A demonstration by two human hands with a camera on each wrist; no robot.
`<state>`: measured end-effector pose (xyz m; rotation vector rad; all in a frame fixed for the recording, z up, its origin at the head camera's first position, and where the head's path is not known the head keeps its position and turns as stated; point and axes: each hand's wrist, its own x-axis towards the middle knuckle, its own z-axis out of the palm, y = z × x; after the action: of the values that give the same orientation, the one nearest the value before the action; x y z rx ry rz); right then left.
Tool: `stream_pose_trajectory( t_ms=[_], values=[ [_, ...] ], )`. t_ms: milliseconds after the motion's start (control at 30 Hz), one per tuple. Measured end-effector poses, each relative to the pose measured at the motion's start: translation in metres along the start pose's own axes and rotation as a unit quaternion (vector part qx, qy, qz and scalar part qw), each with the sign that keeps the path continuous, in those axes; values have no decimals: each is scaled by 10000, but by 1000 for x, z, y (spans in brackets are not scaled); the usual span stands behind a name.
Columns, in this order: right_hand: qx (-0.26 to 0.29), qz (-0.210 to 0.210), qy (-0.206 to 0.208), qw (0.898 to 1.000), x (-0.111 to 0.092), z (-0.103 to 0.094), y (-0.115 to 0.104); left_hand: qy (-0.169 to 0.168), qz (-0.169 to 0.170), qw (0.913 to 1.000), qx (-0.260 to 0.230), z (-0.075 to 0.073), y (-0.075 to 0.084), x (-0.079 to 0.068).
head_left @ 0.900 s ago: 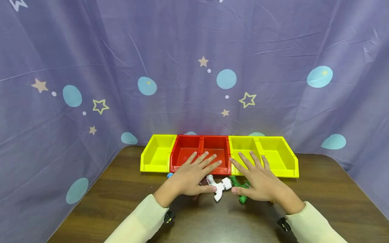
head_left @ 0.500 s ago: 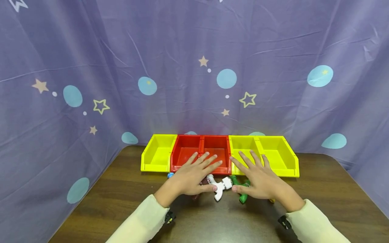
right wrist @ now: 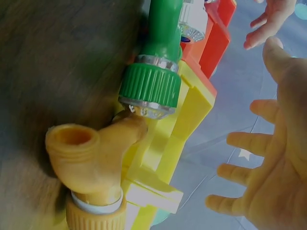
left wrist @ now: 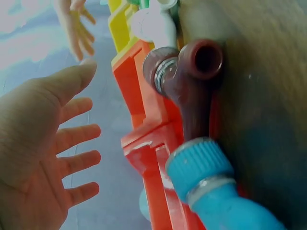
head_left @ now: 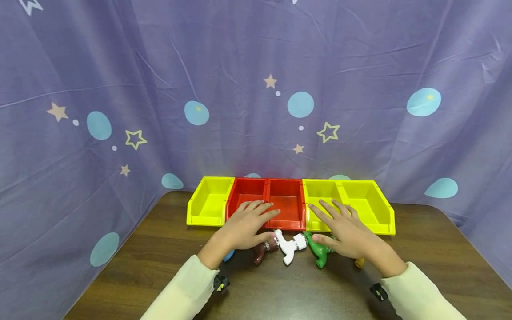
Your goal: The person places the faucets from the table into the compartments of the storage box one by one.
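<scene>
Several plastic taps lie in a row on the table, in front of the bins. In the head view they are blue [head_left: 228,256], brown [head_left: 260,256], white [head_left: 288,254], green [head_left: 318,253] and orange [head_left: 359,263]. Over the blue and brown ones hovers my left hand [head_left: 242,227], palm down, its fingers spread; it hides most of the blue tap. My right hand [head_left: 347,232] is likewise spread above the green and orange taps, covering part of both. Both wrist views show a gap between each hand and the taps, and neither hand holds anything.
Behind the taps runs a row of open-front bins: one yellow [head_left: 206,221] at left, two red [head_left: 285,206] in the middle, two yellow [head_left: 365,209] at right. A purple patterned curtain [head_left: 240,111] hangs behind and beside the brown wooden table [head_left: 272,293].
The hands have drawn slightly apart, left hand leftward and right hand rightward. More of the brown, white and green taps shows now. The head view has shifted a little.
</scene>
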<state>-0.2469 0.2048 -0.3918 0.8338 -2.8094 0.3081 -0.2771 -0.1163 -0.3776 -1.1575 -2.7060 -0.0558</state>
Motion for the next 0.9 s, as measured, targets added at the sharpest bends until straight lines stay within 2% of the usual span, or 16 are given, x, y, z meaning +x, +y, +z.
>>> stream_pose_trajectory(
  t_ms=[200, 400, 633, 900],
  values=[
    [-86, -92, 176, 9998, -2, -1, 5, 493, -537, 9973, -133, -3, -15, -4],
    [-295, -197, 283, 9990, -7, -3, 10, 984, -1003, 9896, -301, -8, -33, -11],
    [-365, -323, 356, 9982, -15, -4, 19, 1429, -1749, 9730, -471, -8, -56, -20],
    [-421, -222, 283, 9985, -25, -3, 31, 1746, -2426, 9536, -355, -4, -80, -32]
  ],
)
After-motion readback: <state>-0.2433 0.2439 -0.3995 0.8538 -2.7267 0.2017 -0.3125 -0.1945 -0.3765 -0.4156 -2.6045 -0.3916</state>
